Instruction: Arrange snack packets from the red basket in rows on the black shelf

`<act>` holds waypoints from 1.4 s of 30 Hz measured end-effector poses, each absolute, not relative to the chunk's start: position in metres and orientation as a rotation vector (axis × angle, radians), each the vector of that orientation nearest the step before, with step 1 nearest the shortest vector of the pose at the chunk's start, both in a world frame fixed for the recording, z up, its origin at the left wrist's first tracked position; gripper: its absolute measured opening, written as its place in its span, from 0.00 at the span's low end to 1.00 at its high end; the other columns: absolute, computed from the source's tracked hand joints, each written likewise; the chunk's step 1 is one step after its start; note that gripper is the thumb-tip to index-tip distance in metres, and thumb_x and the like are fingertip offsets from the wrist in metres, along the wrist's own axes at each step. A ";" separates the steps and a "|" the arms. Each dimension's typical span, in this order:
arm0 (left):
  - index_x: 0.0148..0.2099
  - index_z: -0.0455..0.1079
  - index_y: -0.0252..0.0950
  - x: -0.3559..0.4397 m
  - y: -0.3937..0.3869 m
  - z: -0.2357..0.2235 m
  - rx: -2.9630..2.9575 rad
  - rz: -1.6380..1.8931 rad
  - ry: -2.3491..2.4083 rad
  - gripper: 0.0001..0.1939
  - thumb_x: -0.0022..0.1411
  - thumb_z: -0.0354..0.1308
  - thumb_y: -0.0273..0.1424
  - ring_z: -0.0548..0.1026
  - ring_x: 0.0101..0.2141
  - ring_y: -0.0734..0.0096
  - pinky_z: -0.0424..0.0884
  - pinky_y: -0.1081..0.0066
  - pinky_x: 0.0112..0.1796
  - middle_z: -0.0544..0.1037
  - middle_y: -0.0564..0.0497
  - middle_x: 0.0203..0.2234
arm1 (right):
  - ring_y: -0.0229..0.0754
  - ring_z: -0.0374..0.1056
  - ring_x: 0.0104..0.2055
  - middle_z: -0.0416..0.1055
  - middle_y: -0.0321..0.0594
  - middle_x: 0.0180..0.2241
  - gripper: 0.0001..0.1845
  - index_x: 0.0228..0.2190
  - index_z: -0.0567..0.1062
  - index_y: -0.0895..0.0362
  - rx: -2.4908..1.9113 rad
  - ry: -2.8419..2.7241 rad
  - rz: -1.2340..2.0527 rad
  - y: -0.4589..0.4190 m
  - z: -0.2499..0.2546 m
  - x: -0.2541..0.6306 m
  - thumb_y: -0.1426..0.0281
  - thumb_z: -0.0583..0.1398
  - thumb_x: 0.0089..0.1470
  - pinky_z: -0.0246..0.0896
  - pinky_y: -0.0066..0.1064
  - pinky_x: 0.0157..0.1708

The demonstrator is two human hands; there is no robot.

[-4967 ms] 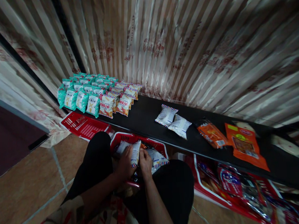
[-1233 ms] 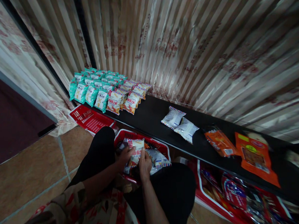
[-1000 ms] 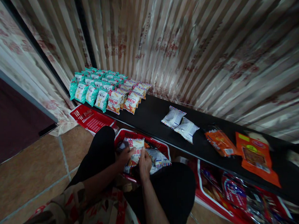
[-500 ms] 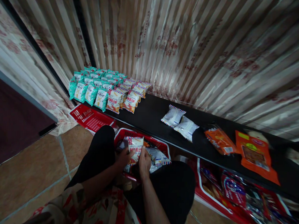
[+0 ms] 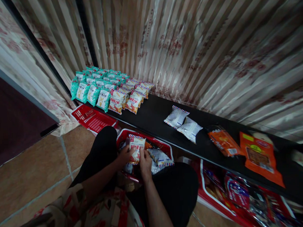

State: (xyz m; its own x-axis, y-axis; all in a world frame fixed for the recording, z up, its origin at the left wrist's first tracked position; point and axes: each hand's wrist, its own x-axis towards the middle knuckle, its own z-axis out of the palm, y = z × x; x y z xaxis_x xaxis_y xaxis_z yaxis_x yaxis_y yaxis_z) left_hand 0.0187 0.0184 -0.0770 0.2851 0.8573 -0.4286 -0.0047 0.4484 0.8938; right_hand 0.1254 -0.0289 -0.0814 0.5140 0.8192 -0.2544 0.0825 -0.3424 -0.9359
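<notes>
Between my knees I hold a snack bag upright, its white front with red print facing me. My left hand grips its left side, and my right hand is closed on its right edge. Right below is a red basket with a white rim, holding more packets, among them a silvery striped bag. Matching snack bags stand in rows on the black shelf, beside rows of teal snack bags.
Two silvery bags lie face down mid-shelf, with orange packets further right. A red basket of packets sits below on the right, another red basket on the left. A pleated curtain hangs behind the shelf.
Both hands have lifted the snack bag slightly. My right fingers have shifted inward over its front. The shelf goods have stayed put.
</notes>
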 end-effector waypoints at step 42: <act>0.52 0.63 0.35 -0.021 0.025 -0.084 0.994 0.672 0.825 0.30 0.47 0.64 0.37 0.74 0.41 0.59 0.68 0.63 0.43 0.75 0.45 0.42 | 0.47 0.70 0.38 0.76 0.43 0.36 0.23 0.39 0.74 0.57 -1.524 -0.820 1.082 -0.030 -0.073 0.119 0.54 0.60 0.45 0.64 0.33 0.38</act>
